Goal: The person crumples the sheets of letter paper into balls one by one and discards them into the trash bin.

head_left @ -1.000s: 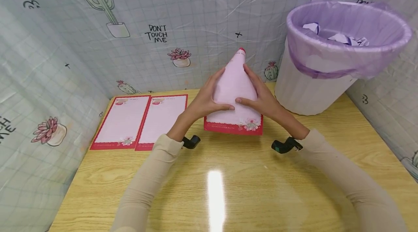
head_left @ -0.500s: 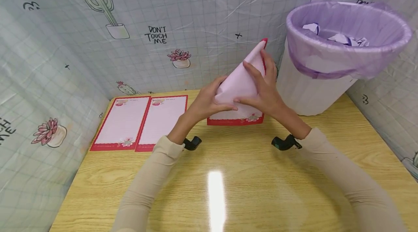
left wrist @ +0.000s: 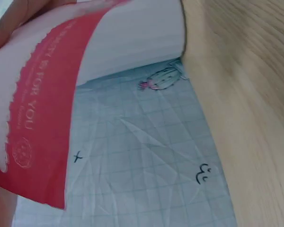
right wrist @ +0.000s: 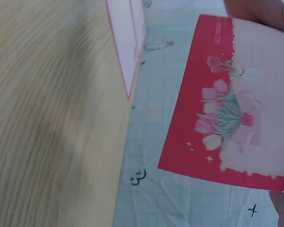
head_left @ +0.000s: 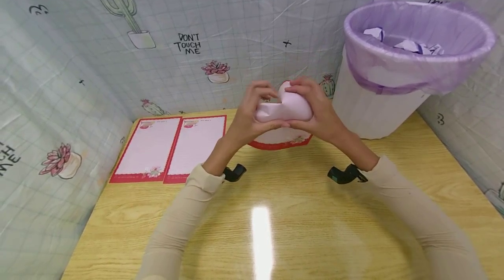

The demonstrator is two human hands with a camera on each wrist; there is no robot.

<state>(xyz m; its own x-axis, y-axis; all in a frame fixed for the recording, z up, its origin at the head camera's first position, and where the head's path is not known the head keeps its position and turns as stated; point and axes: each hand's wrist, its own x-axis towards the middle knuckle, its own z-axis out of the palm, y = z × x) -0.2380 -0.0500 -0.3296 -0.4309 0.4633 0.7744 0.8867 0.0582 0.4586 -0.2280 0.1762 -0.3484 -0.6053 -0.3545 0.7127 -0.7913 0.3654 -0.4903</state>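
Note:
Both hands hold one sheet of letter paper [head_left: 297, 106] in the air over the back of the table, its upper part bent and bunched between them. My left hand [head_left: 248, 113] curls round the sheet's left side, fingers above and thumb below. On the other side my right hand [head_left: 324, 116] grips it in the same way, and the two thumbs meet in front. The lower red border with its flowers hangs below the thumbs. In the right wrist view, the sheet's red corner [right wrist: 180, 142] with printed tulips shows flat; in the left wrist view, the red border [left wrist: 47, 156] curves.
Two similar sheets, a left one [head_left: 147, 148] and a right one [head_left: 197, 144], lie side by side on the wooden table [head_left: 220, 227]. A white bin [head_left: 374, 109] with a purple liner [head_left: 413, 63] stands at the right, crumpled paper [head_left: 409, 46] inside. A printed curtain [head_left: 252, 22] encloses the back and sides.
The sheet stood up as a tall cone, then leaned right; now its top is pushed down and bunched between the hands. The fingers have curled in and the thumbs have come together.

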